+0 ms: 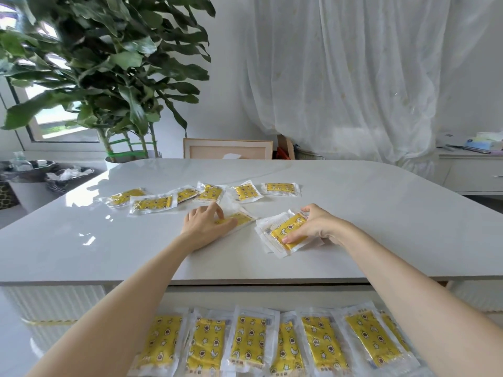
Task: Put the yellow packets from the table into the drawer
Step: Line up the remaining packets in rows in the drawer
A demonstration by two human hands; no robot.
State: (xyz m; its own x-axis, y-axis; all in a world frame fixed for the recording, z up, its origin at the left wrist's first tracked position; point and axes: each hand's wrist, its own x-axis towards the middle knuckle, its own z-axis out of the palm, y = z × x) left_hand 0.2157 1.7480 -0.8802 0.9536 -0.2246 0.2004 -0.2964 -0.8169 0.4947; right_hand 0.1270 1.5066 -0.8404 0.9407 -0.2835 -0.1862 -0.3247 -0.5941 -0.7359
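Note:
Several yellow packets in clear wrappers lie in a loose row across the white table, from one at the left to one at the right. My right hand grips a small stack of packets resting on the table. My left hand lies flat on another packet, fingers spread over it. Below the table's near edge, the open drawer holds a row of several packets laid side by side.
A large potted plant stands behind the table's left corner, with a waste bin at the left. A wooden frame leans behind the table. White curtains hang at the back, and a side cabinet stands at the right.

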